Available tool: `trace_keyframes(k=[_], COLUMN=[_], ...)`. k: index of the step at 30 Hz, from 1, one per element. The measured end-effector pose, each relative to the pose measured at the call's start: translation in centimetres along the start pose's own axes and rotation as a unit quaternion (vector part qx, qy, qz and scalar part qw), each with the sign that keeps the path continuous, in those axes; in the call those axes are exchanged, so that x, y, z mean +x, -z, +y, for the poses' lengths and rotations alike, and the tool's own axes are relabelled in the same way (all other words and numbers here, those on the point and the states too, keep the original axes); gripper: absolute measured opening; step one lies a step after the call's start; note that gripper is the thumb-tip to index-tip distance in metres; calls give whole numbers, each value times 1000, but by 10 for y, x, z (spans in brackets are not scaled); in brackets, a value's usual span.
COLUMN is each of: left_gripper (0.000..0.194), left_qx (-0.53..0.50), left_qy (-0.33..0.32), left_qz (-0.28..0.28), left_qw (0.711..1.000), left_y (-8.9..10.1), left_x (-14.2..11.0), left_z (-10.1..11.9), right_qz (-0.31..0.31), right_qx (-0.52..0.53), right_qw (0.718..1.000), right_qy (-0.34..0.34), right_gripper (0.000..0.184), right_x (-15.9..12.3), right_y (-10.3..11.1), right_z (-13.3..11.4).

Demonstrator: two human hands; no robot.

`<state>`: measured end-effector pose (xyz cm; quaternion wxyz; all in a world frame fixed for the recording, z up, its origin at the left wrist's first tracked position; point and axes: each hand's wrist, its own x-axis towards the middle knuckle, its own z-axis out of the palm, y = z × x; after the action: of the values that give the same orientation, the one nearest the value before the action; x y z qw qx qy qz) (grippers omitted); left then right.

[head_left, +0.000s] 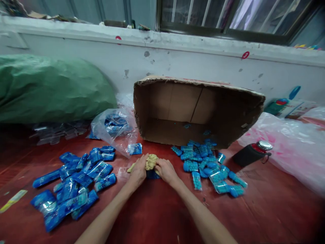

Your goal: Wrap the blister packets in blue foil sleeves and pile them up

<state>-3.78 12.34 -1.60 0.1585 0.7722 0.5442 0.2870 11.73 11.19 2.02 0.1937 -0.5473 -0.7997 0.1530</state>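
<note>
My left hand (138,170) is closed on a crumpled pale-yellow lump (151,162), which looks like a cloth. From the other side, my right hand (165,171) presses its fingers against the same lump. Just below the lump, between my hands, shows a dark blue piece (152,175), mostly hidden. Past my left fingertips lies a small blue printed packet (134,148). To the left is a heap of shiny blue wrapped packs (82,178). On the right, small clear bottles with blue caps and light-blue contents (203,159) lie piled up.
A cardboard box (175,105) lies on its side behind my hands, its opening toward me. Left of it are a clear bag with blue packs (114,127) and a large green sack (53,89). A black flask (250,154) and pink-white plastic sheeting (286,149) are at right.
</note>
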Motion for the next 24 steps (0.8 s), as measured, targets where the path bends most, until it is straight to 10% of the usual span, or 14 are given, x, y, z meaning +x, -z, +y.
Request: trace_keyframes(k=[8, 14, 18, 24], left_gripper=[59, 48, 38, 54], left_qx=[94, 95, -85, -454], left_qy=[200, 120, 153, 399], left_qz=[71, 164, 197, 79], left_qw=[973, 974, 965, 793], left_y=[51, 36, 18, 2], left_x=[21, -29, -60, -70], left_z=[-16, -3, 28, 60], right_qz=[48, 33, 49, 114], right_qx=[-13, -77, -98, -47], right_qw=[999, 996, 994, 992], right_qy=[-1, -14, -19, -5], right_gripper=[20, 16, 21, 23], right_x=[19, -42, -51, -63], right_y=[6, -15, -20, -6], right_z=[-7, 7, 3, -27])
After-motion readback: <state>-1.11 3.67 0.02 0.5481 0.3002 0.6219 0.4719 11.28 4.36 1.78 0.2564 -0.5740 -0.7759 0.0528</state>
